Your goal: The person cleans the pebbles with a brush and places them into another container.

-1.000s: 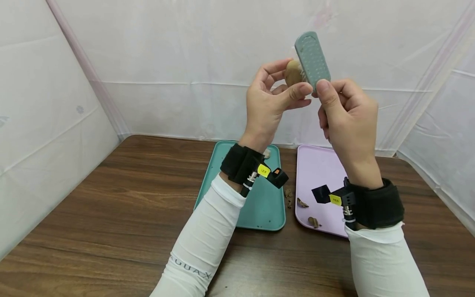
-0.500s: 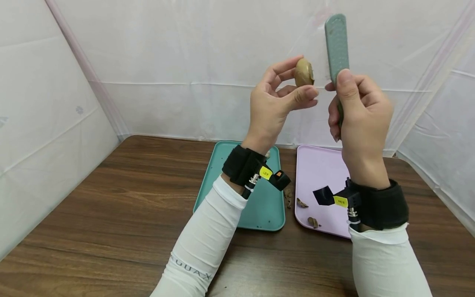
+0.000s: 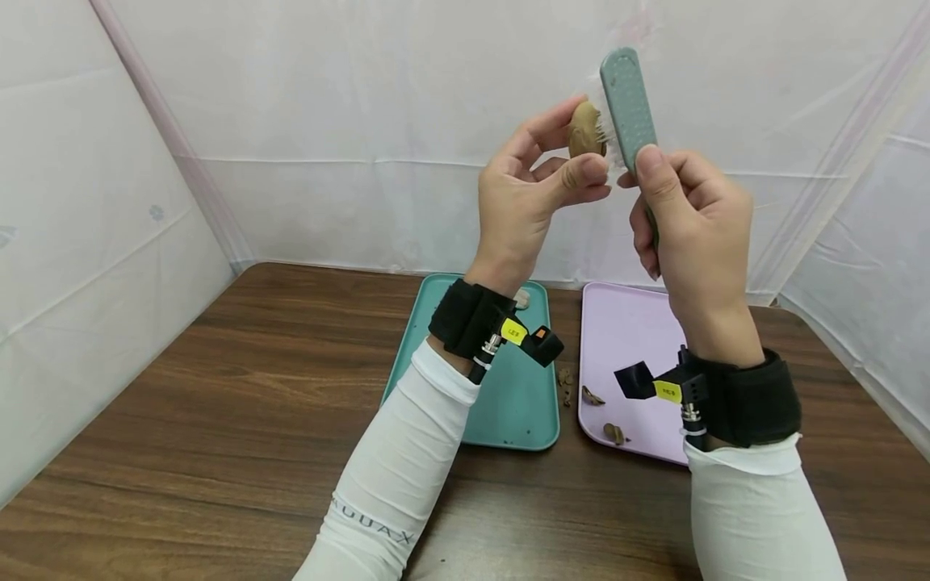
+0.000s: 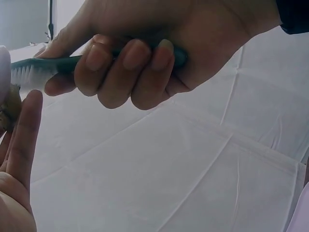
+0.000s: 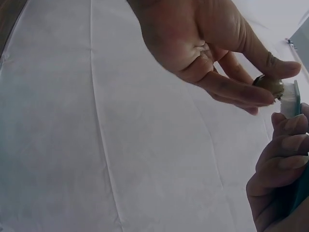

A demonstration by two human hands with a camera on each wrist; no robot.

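Note:
High above the table my left hand [image 3: 534, 190] pinches a small brown nut-like object [image 3: 584, 131] between thumb and fingertips. My right hand [image 3: 683, 218] grips the handle of a grey-green brush [image 3: 626, 105], held upright, its white bristles pressed against the brown object. In the left wrist view the right hand's fingers [image 4: 130, 67] wrap the brush handle [image 4: 58, 65] and the brown object [image 4: 8, 108] shows at the left edge. The right wrist view shows the brown object [image 5: 271, 86] touching the bristles [image 5: 288, 104].
A teal tray [image 3: 508, 395] and a lilac tray [image 3: 625, 339] lie side by side on the brown wooden table [image 3: 218, 403]. Brown shell fragments [image 3: 613, 433] lie on the lilac tray and between the trays. White sheeting walls surround the table.
The brush, apart from the brown object half a second ago, has come back left and down so its bristles touch the object again. Both hands have lowered slightly.

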